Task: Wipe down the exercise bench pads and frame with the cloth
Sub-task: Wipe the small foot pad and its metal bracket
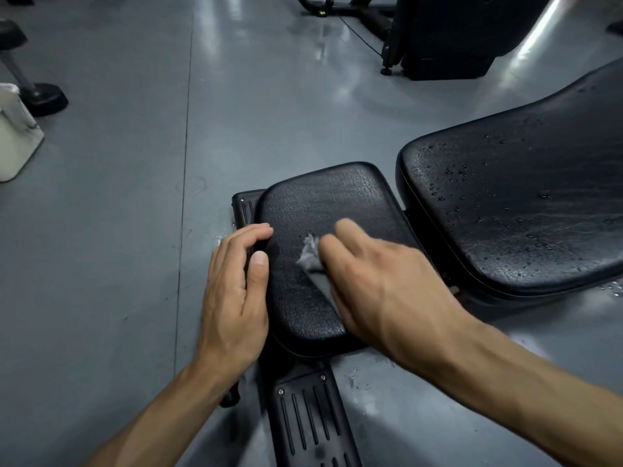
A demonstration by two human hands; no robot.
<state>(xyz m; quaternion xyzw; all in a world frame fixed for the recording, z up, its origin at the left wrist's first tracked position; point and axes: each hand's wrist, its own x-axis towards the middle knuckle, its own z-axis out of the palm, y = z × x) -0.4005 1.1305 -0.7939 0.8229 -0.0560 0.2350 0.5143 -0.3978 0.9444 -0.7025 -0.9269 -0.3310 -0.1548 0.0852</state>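
1. Right hand (381, 281): blurred, pressing grey cloth (312, 261) flat onto small seat pad (320, 203), fingers over it.
2. Left hand (236, 291): fingers relaxed, resting against seat pad's left edge.
3. Back pad (526, 203): right, beaded with droplets.
4. Frame foot (313, 416): below, ribbed.

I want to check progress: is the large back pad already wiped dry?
No, the large back pad is dotted with water droplets, while the right hand presses the cloth on the small seat pad.
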